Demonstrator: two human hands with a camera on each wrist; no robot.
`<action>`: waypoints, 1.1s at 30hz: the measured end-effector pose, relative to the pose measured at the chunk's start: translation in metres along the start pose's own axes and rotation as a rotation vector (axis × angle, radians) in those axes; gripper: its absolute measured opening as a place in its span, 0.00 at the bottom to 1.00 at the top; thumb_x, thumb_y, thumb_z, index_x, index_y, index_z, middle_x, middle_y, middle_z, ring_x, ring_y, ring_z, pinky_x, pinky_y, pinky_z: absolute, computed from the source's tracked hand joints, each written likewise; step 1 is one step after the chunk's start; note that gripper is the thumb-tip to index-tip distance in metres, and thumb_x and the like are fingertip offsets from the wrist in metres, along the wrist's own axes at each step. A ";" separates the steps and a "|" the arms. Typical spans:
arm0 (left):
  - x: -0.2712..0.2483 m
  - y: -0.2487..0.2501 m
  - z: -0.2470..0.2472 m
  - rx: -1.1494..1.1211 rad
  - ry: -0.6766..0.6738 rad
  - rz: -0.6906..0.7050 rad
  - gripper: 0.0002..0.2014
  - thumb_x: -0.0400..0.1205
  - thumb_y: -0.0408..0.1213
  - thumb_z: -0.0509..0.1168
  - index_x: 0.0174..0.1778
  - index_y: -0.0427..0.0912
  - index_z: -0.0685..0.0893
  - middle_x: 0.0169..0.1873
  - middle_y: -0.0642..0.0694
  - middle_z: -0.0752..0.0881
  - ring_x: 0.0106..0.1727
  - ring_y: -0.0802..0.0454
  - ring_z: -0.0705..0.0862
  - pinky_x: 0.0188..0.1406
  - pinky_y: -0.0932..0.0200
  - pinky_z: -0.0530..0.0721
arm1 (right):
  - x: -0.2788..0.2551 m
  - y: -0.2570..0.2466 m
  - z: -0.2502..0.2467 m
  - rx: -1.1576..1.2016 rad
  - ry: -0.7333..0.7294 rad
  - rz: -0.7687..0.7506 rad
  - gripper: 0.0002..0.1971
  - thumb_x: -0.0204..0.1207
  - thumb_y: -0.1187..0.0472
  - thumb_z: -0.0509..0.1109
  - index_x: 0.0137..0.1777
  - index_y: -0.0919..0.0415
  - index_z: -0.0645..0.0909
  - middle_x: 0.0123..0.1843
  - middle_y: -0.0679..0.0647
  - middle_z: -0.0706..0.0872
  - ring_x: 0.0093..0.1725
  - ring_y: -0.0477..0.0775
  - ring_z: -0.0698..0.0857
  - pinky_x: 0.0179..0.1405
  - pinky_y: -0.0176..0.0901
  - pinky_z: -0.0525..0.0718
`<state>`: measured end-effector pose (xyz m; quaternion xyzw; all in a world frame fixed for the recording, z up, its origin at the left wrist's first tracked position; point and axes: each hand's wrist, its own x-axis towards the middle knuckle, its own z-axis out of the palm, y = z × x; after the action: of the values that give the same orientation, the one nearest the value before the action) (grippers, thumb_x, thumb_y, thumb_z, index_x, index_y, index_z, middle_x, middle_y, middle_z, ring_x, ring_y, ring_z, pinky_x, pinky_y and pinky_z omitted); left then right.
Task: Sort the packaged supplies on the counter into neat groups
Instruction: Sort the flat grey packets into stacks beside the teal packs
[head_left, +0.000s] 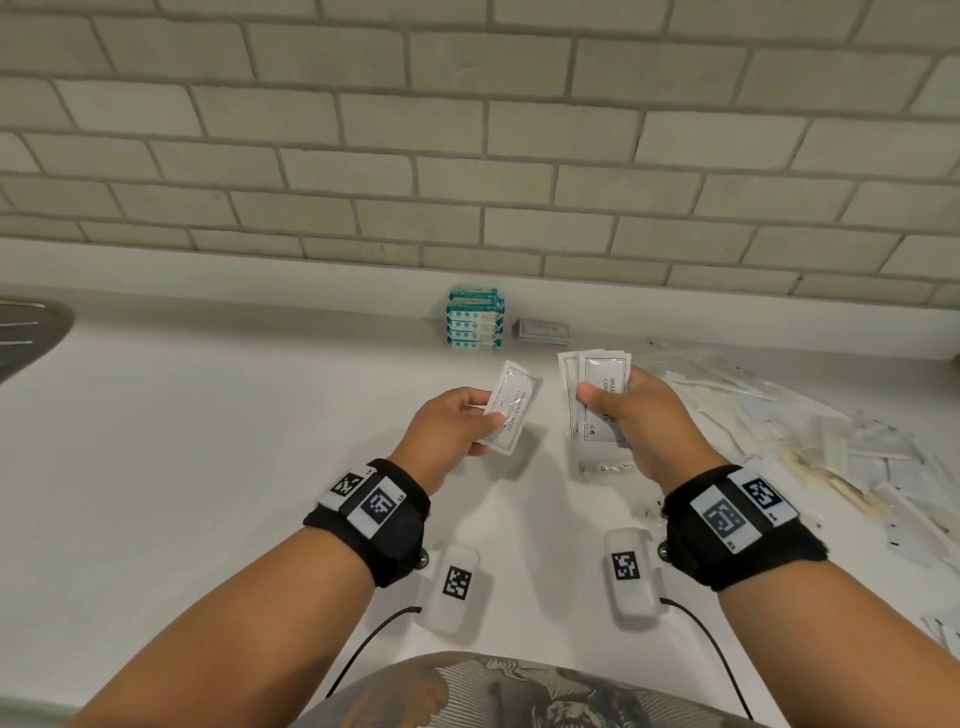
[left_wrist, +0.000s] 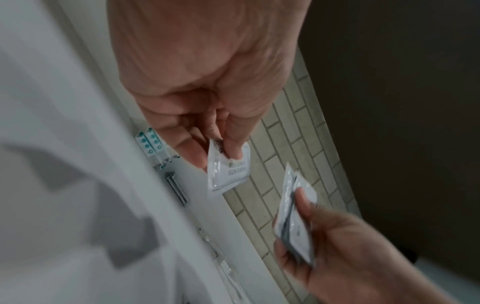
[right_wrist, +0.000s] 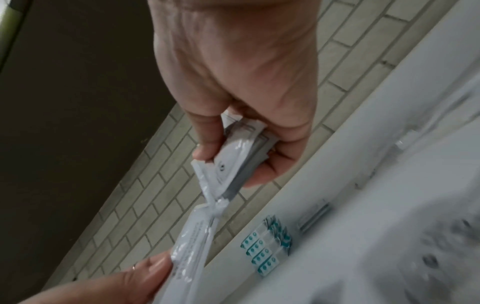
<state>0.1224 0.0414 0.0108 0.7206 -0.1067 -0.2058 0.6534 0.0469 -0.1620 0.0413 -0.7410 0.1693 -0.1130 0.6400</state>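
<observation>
My left hand (head_left: 470, 421) pinches a single white shampoo sachet (head_left: 509, 413) between thumb and fingers above the white counter (head_left: 208, 441); the same sachet (left_wrist: 227, 171) shows in the left wrist view. My right hand (head_left: 618, 410) grips a small fan of several matching sachets (head_left: 597, 384), thumb across their face, just right of the single one; the bundle (right_wrist: 233, 160) fills that hand in the right wrist view. Both hands hover close together, a small gap between the sachets.
A stack of teal-and-white packets (head_left: 475, 325) stands by the tiled wall, a flat grey packet pile (head_left: 543, 331) beside it. A loose heap of clear-wrapped supplies (head_left: 810, 436) covers the right counter. A clear-wrapped item (head_left: 605, 467) lies under my right hand. A sink edge (head_left: 31, 327) is far left.
</observation>
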 end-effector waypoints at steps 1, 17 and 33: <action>0.001 0.000 0.001 0.020 0.019 -0.001 0.06 0.81 0.33 0.68 0.52 0.45 0.84 0.50 0.43 0.91 0.47 0.49 0.89 0.41 0.59 0.86 | 0.000 -0.003 -0.001 -0.026 -0.007 -0.017 0.07 0.77 0.62 0.73 0.54 0.56 0.83 0.24 0.39 0.82 0.22 0.41 0.76 0.21 0.32 0.71; -0.007 0.002 0.019 -0.336 -0.340 -0.030 0.33 0.77 0.64 0.61 0.73 0.46 0.77 0.63 0.38 0.84 0.64 0.41 0.83 0.64 0.44 0.80 | -0.015 -0.012 0.044 -0.047 -0.364 0.048 0.28 0.66 0.43 0.76 0.65 0.49 0.73 0.58 0.58 0.88 0.56 0.64 0.88 0.52 0.68 0.86; -0.008 0.005 0.025 -0.523 -0.263 -0.080 0.15 0.86 0.30 0.56 0.67 0.41 0.79 0.49 0.42 0.89 0.46 0.44 0.88 0.45 0.45 0.88 | -0.025 -0.017 0.050 -0.752 -0.088 -0.246 0.51 0.65 0.41 0.78 0.83 0.41 0.50 0.63 0.45 0.80 0.57 0.47 0.83 0.55 0.47 0.82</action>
<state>0.1052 0.0213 0.0156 0.4984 -0.1055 -0.3437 0.7889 0.0453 -0.1048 0.0518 -0.9425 0.0814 -0.0870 0.3121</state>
